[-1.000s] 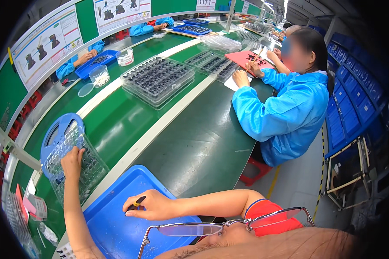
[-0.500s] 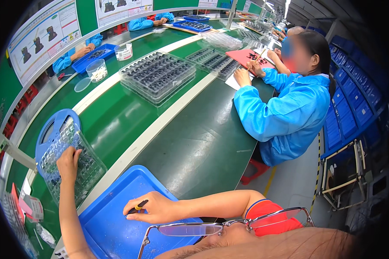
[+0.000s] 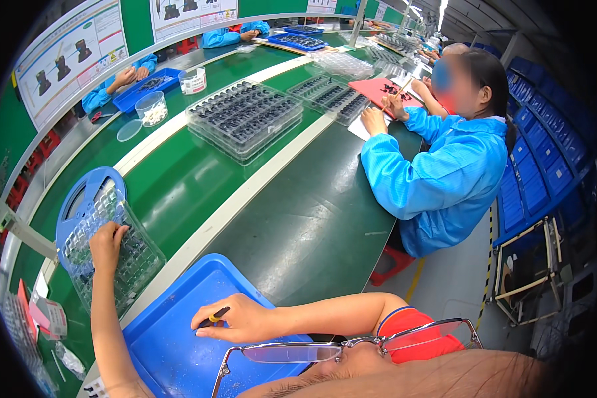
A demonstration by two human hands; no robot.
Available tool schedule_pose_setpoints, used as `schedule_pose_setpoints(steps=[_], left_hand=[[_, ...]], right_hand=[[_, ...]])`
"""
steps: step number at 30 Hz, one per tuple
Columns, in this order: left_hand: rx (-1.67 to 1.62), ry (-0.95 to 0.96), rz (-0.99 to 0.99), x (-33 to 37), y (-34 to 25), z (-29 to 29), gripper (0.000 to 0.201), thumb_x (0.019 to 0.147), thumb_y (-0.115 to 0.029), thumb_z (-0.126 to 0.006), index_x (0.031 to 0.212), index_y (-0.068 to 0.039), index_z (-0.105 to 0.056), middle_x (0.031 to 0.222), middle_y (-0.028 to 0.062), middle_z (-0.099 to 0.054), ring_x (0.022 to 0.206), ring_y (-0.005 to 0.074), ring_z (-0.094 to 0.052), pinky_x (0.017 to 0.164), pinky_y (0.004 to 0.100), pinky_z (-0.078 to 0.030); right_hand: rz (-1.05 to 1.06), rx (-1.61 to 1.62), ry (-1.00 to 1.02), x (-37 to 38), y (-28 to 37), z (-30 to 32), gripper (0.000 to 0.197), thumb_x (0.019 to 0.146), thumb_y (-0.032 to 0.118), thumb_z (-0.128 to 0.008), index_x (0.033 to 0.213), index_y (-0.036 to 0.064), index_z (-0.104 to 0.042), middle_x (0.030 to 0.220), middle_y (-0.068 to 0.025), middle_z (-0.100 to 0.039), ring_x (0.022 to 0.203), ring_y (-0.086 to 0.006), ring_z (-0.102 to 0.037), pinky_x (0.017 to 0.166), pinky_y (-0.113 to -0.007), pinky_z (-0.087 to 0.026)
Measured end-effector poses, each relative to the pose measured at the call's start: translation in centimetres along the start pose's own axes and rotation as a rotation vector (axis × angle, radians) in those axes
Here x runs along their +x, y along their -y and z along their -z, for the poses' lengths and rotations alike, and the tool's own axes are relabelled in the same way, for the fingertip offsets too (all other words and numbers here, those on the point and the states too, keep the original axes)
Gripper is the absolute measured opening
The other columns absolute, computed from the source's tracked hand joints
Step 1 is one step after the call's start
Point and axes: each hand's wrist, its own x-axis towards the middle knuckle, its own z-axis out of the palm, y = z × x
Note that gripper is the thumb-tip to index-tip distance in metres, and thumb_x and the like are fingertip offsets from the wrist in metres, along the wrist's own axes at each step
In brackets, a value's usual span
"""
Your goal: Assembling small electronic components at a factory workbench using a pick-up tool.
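My left hand (image 3: 106, 244) reaches over a clear plastic tray (image 3: 141, 266) with rows of pockets and dark small parts in some of them. Its fingers curl down, the thumb lies to the right, and the fingertips are hidden, so anything pinched there is not visible. The tray lies partly over a blue reel (image 3: 99, 178) with cut-outs. My right hand (image 3: 235, 318) is closed around a slim tool (image 3: 215, 317) with a black and yellow handle; its working end cannot be made out. This hand is above a blue shallow tray (image 3: 172, 338) with small specks in it.
Stacked clear trays (image 3: 245, 123) of black parts stand farther along the green bench. Nearby are a tub (image 3: 152, 109) of white pieces and a white cup (image 3: 193, 81). A co-worker (image 3: 438, 166) in blue sits to the right, by a pink board (image 3: 371, 91).
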Motion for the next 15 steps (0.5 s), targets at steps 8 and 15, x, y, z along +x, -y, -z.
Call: schedule_pose_setpoints(steps=[8,15], left_hand=[[0.102,-0.114,-0.047,-0.4,1.2,0.0,0.019,0.086,-0.020,-0.071,0.081,-0.003,-0.064,0.074,0.0148,-0.065,0.063,0.0329,-0.062,0.056,0.0404,-0.047],[-0.112,-0.195,0.213,-0.1,-1.6,5.0,0.024,0.087,-0.030,-0.069,0.086,-0.006,-0.070,0.070,0.0132,-0.066,0.058,0.0305,-0.061,0.054,0.0398,-0.044]], right_hand=[[-0.016,-0.001,0.073,0.1,0.3,-0.2,0.018,0.092,0.020,-0.066,0.102,0.0057,-0.068,0.094,-0.0063,-0.068,0.074,-0.0174,-0.060,0.070,-0.028,-0.050],[0.046,-0.050,-0.106,0.1,0.4,-0.1,0.016,0.088,0.013,-0.071,0.101,0.0055,-0.071,0.092,-0.0079,-0.072,0.075,-0.0134,-0.065,0.069,-0.027,-0.052]])
